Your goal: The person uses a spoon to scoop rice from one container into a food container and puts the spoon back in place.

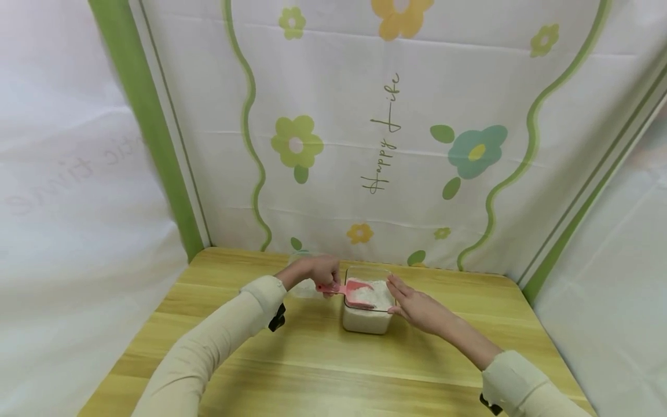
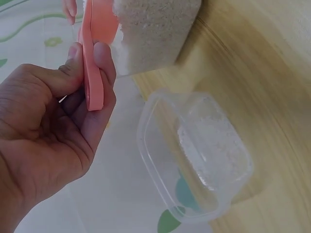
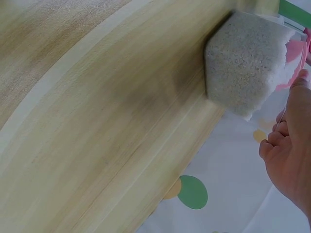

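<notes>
Left hand (image 2: 56, 124) grips the scoop (image 1: 358, 294), right hand (image 1: 419, 310) straight-fingered at the box (image 1: 366, 322); some rice (image 2: 211, 153) in the tub (image 2: 146, 153), plenty left boxed!

A pink scoop (image 1: 352, 296) had its bowl against the white rice (image 1: 383, 296), its handle jutting over the rim of an upright, clear, squarish container (image 1: 367, 330). Just beside stood an open translucent tub (image 2: 189, 111), sparsely riced.
</notes>
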`<state>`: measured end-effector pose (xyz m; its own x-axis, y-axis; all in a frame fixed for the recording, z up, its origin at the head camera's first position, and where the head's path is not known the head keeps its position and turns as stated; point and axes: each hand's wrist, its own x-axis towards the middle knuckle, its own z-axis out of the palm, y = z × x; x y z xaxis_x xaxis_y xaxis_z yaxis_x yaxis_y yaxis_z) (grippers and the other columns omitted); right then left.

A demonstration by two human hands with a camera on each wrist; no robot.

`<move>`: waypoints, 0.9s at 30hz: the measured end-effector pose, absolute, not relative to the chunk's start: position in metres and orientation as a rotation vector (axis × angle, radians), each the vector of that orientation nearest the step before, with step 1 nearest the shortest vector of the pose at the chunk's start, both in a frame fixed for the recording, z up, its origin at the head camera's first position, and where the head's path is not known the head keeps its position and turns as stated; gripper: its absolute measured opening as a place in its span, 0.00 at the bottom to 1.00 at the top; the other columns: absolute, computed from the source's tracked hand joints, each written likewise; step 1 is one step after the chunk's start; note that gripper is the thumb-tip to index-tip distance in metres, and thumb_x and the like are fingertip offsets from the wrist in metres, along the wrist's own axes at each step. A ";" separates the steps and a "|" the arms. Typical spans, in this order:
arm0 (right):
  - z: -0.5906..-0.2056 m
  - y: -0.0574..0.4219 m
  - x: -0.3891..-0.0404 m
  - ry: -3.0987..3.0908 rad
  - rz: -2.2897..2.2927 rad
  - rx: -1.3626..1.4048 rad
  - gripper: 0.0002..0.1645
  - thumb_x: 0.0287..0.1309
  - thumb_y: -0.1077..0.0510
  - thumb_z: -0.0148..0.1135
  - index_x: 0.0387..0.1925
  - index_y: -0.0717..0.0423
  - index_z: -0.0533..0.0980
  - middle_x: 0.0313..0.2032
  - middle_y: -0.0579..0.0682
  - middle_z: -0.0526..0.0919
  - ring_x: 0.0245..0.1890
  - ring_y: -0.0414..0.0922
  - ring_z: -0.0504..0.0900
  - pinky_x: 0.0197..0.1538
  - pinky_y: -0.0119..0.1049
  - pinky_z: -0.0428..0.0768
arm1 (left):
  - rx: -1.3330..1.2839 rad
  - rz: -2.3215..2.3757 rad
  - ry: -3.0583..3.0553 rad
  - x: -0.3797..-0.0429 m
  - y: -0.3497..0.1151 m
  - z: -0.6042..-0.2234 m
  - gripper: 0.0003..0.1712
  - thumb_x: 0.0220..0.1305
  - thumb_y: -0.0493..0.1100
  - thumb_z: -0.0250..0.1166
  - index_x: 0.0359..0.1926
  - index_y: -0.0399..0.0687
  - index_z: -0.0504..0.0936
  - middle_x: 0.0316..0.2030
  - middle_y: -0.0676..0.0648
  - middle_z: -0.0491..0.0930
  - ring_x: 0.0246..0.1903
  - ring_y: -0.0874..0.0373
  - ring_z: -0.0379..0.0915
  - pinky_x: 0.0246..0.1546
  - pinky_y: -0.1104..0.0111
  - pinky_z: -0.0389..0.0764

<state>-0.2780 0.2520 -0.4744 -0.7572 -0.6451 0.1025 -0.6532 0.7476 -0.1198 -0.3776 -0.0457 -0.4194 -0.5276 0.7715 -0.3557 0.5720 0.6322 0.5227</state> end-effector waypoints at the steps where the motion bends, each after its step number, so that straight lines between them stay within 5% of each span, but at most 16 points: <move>1: -0.475 0.252 -0.278 -2.892 0.230 1.068 0.42 0.74 0.42 0.47 0.74 0.69 0.55 0.75 0.69 0.53 0.57 0.59 0.80 0.58 0.51 0.77 | 1.039 0.473 2.290 -0.377 -0.046 -0.420 0.18 0.71 0.33 0.57 0.27 0.37 0.90 0.16 0.51 0.83 0.12 0.65 0.65 0.19 0.74 0.62; 8: -0.476 0.253 -0.277 -2.905 0.228 1.063 0.42 0.74 0.44 0.48 0.74 0.70 0.55 0.75 0.69 0.53 0.54 0.59 0.82 0.57 0.50 0.79 | 1.012 0.605 2.279 -0.374 -0.052 -0.422 0.20 0.71 0.34 0.58 0.23 0.44 0.89 0.17 0.49 0.84 0.12 0.65 0.64 0.19 0.73 0.65; 23: -0.474 0.253 -0.277 -2.904 0.255 1.071 0.42 0.75 0.44 0.48 0.74 0.70 0.54 0.75 0.69 0.52 0.66 0.62 0.71 0.61 0.52 0.75 | 0.954 0.853 2.193 -0.373 -0.060 -0.420 0.17 0.71 0.31 0.57 0.27 0.26 0.86 0.15 0.40 0.79 0.13 0.60 0.71 0.17 0.72 0.66; 27: -0.475 0.253 -0.277 -2.912 0.228 1.058 0.42 0.75 0.42 0.46 0.74 0.69 0.53 0.75 0.68 0.52 0.69 0.62 0.67 0.62 0.53 0.74 | 0.928 0.892 2.184 -0.372 -0.063 -0.416 0.17 0.70 0.30 0.57 0.26 0.32 0.87 0.16 0.47 0.81 0.12 0.61 0.67 0.16 0.72 0.65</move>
